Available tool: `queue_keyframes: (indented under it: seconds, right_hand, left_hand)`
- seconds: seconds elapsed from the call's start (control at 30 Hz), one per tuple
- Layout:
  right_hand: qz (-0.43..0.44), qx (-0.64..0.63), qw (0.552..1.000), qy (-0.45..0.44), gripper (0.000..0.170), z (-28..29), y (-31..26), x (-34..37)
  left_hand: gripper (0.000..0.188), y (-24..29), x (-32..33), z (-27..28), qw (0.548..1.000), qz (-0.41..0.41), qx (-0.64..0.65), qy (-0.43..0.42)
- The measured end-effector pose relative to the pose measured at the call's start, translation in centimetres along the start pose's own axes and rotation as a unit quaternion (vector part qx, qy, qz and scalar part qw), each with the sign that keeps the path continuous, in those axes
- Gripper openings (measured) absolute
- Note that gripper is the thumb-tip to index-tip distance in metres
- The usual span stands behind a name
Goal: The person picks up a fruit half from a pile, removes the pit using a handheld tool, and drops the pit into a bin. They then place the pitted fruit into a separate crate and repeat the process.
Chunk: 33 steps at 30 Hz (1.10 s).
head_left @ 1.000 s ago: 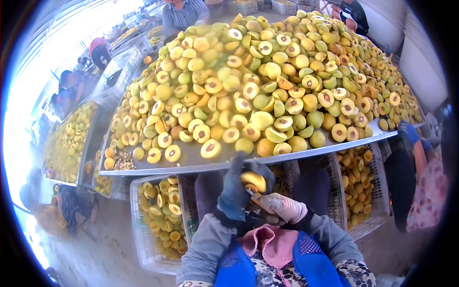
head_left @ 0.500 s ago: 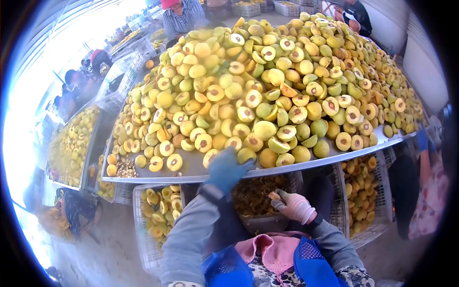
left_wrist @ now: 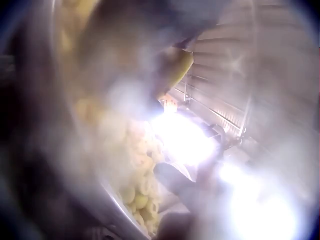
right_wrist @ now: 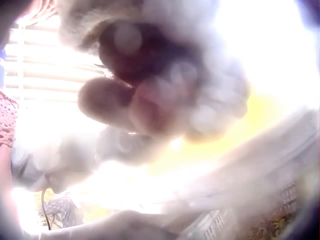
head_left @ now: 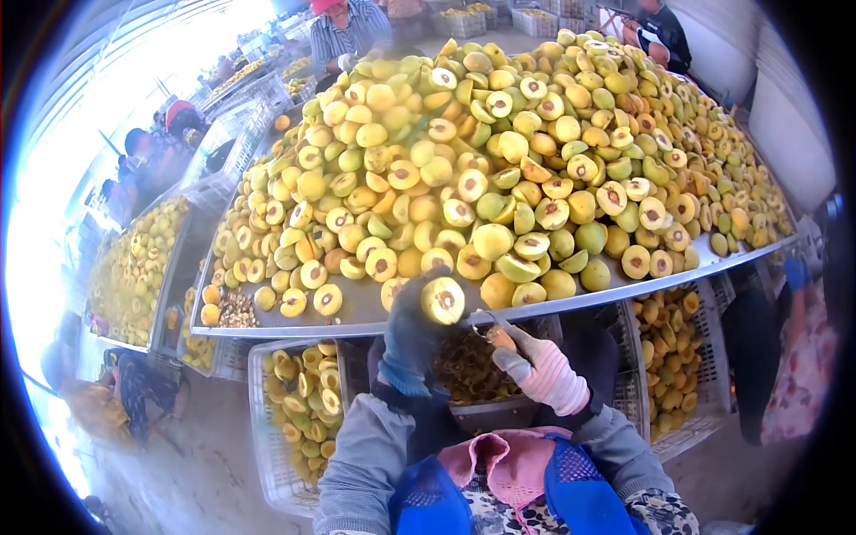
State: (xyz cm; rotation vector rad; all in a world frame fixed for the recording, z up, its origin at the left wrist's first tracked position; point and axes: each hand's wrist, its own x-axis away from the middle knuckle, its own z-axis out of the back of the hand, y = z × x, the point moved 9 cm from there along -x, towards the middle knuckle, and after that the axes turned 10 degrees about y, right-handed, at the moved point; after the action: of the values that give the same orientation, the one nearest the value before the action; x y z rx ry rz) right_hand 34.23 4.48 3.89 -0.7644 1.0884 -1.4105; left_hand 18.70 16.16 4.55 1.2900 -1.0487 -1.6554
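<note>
In the head view my left hand (head_left: 406, 343), in a dark blue-grey glove, holds a yellow peach half (head_left: 443, 300) with its cut face and pit toward me. A sliver of that fruit shows past the blurred fingers in the left wrist view. My right hand (head_left: 548, 370), in a pale striped glove, grips a pitting tool (head_left: 499, 337) by its orange-brown handle. The tool's curved metal end points at the peach half, a short way to its right. Below both hands sits a grey tub (head_left: 490, 412) of brown scraps. The right wrist view is blurred and glaring.
A metal-edged table (head_left: 357, 329) carries a large heap of halved peaches (head_left: 535, 160). White crates of fruit stand below it, one at the left (head_left: 259, 419) and one at the right (head_left: 713, 392). A person (head_left: 348, 36) works across the table; others sit at either side.
My left hand reached to the table's front edge, then came back toward me with a peach half. My right hand stayed low over the tub, and the tool has turned toward the fruit.
</note>
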Motion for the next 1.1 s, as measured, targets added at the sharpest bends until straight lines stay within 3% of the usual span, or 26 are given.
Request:
queue_keyframes:
  seconds: [0.03, 0.1, 0.13, 0.23, 0.3, 0.43, 0.5, 0.57, 0.63, 0.7, 0.77, 0.83, 0.9, 0.97, 1.1]
  right_hand:
    - [0.004, 0.003, 1.0, -0.001, 0.058, -0.3, -0.6, 0.0]
    - [0.014, 0.024, 1.0, 0.002, 0.058, -0.6, -1.1, 0.1]
    - [0.018, 0.031, 0.999, 0.007, 0.058, -0.6, -1.1, 0.3]
    - [0.029, 0.053, 0.998, 0.025, 0.058, -0.7, -1.0, 0.7]
    - [0.035, 0.065, 0.997, 0.032, 0.058, -0.8, -0.6, 0.9]
    - [0.053, 0.137, 0.989, 0.015, 0.055, -0.6, -1.2, 1.1]
    - [0.061, 0.158, 0.985, -0.003, 0.051, -0.6, -1.6, 1.0]
    - [0.063, 0.142, 0.988, -0.021, 0.047, -0.7, -1.4, 0.9]
    - [0.079, 0.121, 0.989, -0.042, 0.043, -0.9, -1.4, 0.8]
    - [0.093, 0.13, 0.986, -0.055, 0.04, -1.0, -1.1, 0.6]
    - [0.108, 0.172, 0.977, -0.064, 0.038, -0.9, -0.8, 0.4]
    - [0.111, 0.22, 0.966, -0.083, 0.038, -0.8, -0.5, 0.3]
    - [0.123, 0.267, 0.951, -0.099, 0.038, -0.7, 0.2, 0.3]
    - [0.074, 0.249, 0.957, -0.132, 0.041, -0.4, 0.5, 0.4]
    - [-0.006, 0.154, 0.961, -0.228, 0.047, 0.1, 1.0, 0.7]
  left_hand:
    - [0.059, -0.9, 0.9, -0.1, 0.996, 0.045, 0.074, 0.026]
    - [0.059, 0.8, 2.4, -0.4, 0.996, -0.073, -0.03, 0.038]
    - [0.044, 2.2, 3.1, -0.8, 0.993, -0.087, -0.076, 0.022]
    - [0.034, 4.0, 3.7, -1.7, 0.999, -0.025, 0.02, 0.007]
    - [0.038, 4.3, 3.9, -2.3, 0.993, 0.032, 0.109, 0.005]
    - [0.038, -0.1, 4.7, -2.8, 0.968, 0.153, 0.2, 0.018]
    - [0.038, 0.7, 4.7, -2.1, 0.992, 0.065, 0.106, 0.036]
    - [0.037, 3.2, 5.2, -2.0, 0.989, -0.123, -0.07, 0.044]
    - [0.032, 3.5, 5.1, -2.2, 0.997, -0.072, 0.006, 0.042]
    - [0.026, 3.3, 5.3, -2.1, 0.993, -0.103, -0.011, 0.053]
    - [0.021, 2.1, 5.9, -2.2, 0.967, -0.212, -0.119, 0.08]
    - [0.02, 2.2, 5.7, -2.3, 0.985, -0.138, -0.074, 0.076]
    - [0.021, 3.8, 5.4, -2.8, 0.984, -0.155, -0.072, 0.05]
    - [0.023, 6.3, 5.4, -3.3, 0.959, -0.261, -0.112, 0.003]
    - [0.03, 5.4, 4.6, -5.9, 0.964, -0.133, -0.017, -0.228]
